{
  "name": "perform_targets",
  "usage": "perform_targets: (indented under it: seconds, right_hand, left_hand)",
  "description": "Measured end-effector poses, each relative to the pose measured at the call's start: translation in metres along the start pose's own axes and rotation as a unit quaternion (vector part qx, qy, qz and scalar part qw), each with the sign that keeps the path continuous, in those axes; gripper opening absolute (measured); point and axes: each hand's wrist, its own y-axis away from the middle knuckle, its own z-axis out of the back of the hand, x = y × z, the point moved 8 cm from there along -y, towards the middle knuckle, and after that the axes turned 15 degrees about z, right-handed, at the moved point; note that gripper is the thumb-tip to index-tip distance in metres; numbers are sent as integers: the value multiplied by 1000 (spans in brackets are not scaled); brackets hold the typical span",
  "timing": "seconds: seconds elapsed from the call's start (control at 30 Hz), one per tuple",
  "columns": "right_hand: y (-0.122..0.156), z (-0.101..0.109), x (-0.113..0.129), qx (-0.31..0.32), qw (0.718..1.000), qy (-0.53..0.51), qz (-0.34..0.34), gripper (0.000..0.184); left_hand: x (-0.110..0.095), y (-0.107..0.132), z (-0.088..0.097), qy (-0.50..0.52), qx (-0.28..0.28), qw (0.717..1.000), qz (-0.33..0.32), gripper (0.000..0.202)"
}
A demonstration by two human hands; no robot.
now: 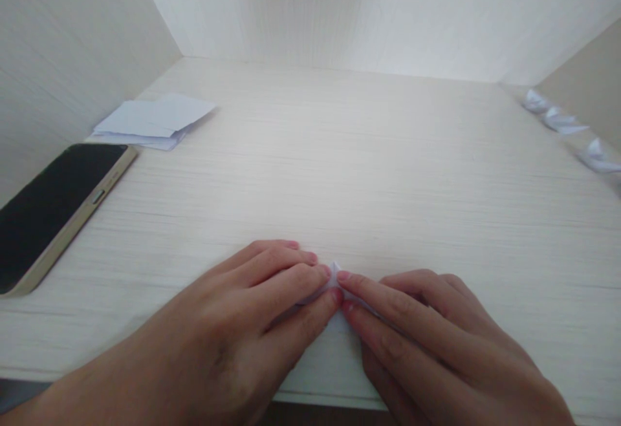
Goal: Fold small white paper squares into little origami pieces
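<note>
A small folded piece of white paper (334, 275) lies on the pale wooden surface near its front edge, mostly covered by my fingers. My left hand (257, 309) presses on its left side, thumb and forefinger close together at the middle. From the right, my right hand (427, 335) pinches the paper with thumb and forefinger, and its other fingers are curled beneath. The fingertips of both hands almost meet. Only a pointed tip and thin slivers of the paper show between them, so its full shape is hidden.
A stack of white paper sheets (150, 117) lies at the back left, with a dark-screened phone (58, 200) in front of it. Along the right edge sit several small folded paper boats (560, 121). Pale panels (339, 19) enclose the back and sides.
</note>
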Motion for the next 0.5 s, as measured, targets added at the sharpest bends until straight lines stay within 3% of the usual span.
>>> perform_targets:
  seconds: [0.3,0.5]
  right_hand:
    - [9,-6,4,15,999,20,19,28]
    - [1,-3,10,45,997,63,27,27]
  left_hand:
    - [-4,-2,0,-17,2,1000,-9,29]
    - [-6,-6,2,-27,-11,1000,-8,29]
